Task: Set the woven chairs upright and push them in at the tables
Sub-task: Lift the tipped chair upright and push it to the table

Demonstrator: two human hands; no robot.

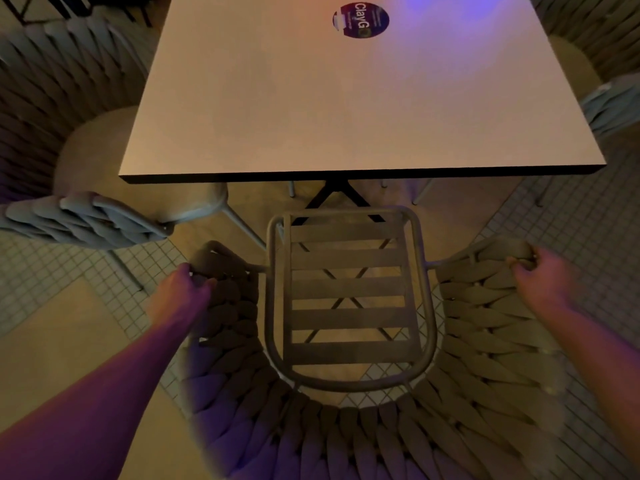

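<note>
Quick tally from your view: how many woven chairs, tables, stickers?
Woven chairs: 3 (one held, one at left, one at right)
Tables: 1
Round stickers: 1
Total: 5
Further chairs beyond the frame edges cannot be told.

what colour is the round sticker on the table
Dark purple-blue with white lettering; the sticker shows in the head view.

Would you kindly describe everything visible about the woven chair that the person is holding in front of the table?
The grey woven chair stands upright on the tiled floor, facing the white square table, its seat front not yet under the edge. Thick braided rope forms a curved wraparound back and arms. The seat is a rounded metal tube frame with flat cross straps and no cushion; the floor shows through. The left hand grips the left arm end, the right hand the right one.
</note>
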